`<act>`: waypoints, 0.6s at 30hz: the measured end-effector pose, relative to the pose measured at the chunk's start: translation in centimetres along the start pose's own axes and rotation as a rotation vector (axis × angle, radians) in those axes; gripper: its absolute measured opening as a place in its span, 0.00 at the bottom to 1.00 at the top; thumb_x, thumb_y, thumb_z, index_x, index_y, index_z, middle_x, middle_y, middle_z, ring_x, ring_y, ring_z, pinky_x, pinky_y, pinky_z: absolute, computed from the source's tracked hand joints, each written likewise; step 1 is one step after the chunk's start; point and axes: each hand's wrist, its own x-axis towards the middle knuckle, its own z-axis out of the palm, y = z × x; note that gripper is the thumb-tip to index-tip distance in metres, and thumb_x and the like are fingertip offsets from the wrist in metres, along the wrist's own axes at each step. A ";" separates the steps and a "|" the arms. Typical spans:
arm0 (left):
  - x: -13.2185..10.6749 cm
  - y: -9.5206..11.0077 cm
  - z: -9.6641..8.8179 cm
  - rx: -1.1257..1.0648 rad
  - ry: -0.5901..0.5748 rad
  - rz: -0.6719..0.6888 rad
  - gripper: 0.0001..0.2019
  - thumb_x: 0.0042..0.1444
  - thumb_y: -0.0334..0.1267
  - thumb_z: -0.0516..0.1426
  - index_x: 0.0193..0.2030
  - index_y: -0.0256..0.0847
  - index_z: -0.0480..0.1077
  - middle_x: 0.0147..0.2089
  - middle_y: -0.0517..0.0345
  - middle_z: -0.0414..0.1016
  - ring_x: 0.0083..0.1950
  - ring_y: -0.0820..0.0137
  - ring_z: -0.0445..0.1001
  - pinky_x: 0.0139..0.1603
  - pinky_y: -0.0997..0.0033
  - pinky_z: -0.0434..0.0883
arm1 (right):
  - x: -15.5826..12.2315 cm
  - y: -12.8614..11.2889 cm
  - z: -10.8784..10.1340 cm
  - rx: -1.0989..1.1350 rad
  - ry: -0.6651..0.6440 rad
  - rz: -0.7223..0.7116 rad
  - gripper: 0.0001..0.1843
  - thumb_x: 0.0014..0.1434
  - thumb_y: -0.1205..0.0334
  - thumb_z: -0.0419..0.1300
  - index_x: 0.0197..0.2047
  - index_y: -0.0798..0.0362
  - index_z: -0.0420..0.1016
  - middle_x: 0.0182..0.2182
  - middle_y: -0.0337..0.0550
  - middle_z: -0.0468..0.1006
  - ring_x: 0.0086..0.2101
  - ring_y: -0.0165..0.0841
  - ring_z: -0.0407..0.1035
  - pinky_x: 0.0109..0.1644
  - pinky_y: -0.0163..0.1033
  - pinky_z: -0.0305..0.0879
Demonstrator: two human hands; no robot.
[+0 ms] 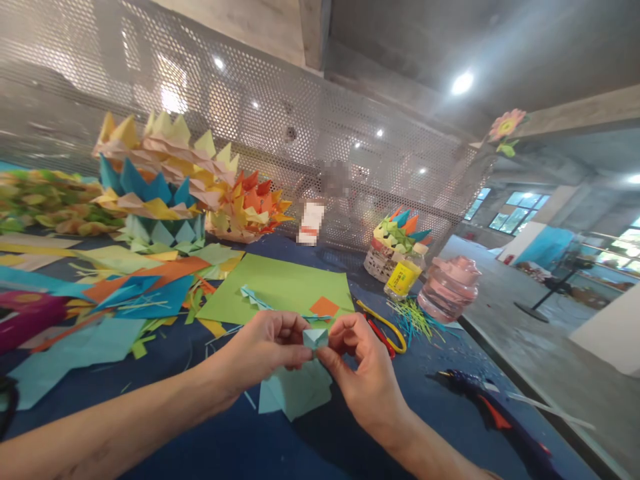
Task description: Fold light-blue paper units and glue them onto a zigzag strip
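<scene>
A small light-blue folded paper piece (315, 339) is held up between both hands over the table. My left hand (273, 343) pinches its left side between thumb and fingers. On the other side, my right hand (356, 360) grips the right edge with thumb and forefinger. Below them lie light-blue paper squares (295, 390), partly under the held piece. Just beyond my fingers is a green sheet (285, 283) with an orange paper square (325, 307) and a thin blue folded strip (253, 298) on it.
Red-and-yellow-handled scissors (387, 328) and a glue gun (493, 400) lie to the right. A yellow-labelled bottle (404, 275) and a pink jug (449, 288) stand behind. Folded-paper crowns (165, 227) and loose paper scraps (165, 287) cover the left, near a magenta tool (35, 319).
</scene>
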 end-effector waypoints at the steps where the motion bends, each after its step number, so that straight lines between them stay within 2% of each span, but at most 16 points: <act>1: -0.1 0.3 0.0 -0.020 0.006 -0.003 0.15 0.35 0.39 0.64 0.31 0.37 0.68 0.20 0.67 0.66 0.24 0.75 0.64 0.29 0.73 0.62 | 0.0 0.0 0.0 0.002 0.001 -0.002 0.09 0.55 0.65 0.58 0.37 0.51 0.60 0.25 0.34 0.68 0.27 0.29 0.66 0.33 0.34 0.63; 6: -0.1 0.3 0.0 -0.083 0.018 0.002 0.20 0.37 0.39 0.64 0.38 0.36 0.65 0.25 0.64 0.69 0.27 0.74 0.67 0.31 0.73 0.63 | 0.0 0.2 -0.2 0.002 -0.030 -0.005 0.06 0.57 0.65 0.56 0.37 0.51 0.61 0.25 0.35 0.68 0.28 0.29 0.67 0.33 0.34 0.64; 9: 0.4 -0.4 -0.3 -0.047 0.046 0.021 0.20 0.38 0.38 0.63 0.39 0.37 0.65 0.26 0.64 0.69 0.29 0.73 0.69 0.34 0.72 0.65 | 0.1 0.3 -0.3 -0.032 -0.071 -0.022 0.02 0.58 0.65 0.55 0.36 0.52 0.65 0.28 0.38 0.71 0.29 0.30 0.68 0.34 0.35 0.65; 14: 0.8 -0.8 -0.7 0.065 0.021 0.057 0.17 0.40 0.36 0.62 0.39 0.37 0.66 0.27 0.65 0.68 0.30 0.73 0.69 0.37 0.71 0.66 | 0.5 0.4 -0.4 -0.105 -0.055 -0.050 0.04 0.56 0.66 0.58 0.37 0.52 0.70 0.33 0.41 0.74 0.31 0.30 0.68 0.36 0.35 0.66; 18: 0.6 -0.7 -0.6 0.059 0.011 0.056 0.17 0.40 0.36 0.62 0.38 0.37 0.66 0.27 0.64 0.69 0.30 0.73 0.69 0.36 0.71 0.66 | 0.6 0.4 -0.3 -0.061 -0.062 -0.013 0.02 0.54 0.67 0.59 0.33 0.53 0.71 0.27 0.38 0.73 0.28 0.29 0.66 0.33 0.33 0.64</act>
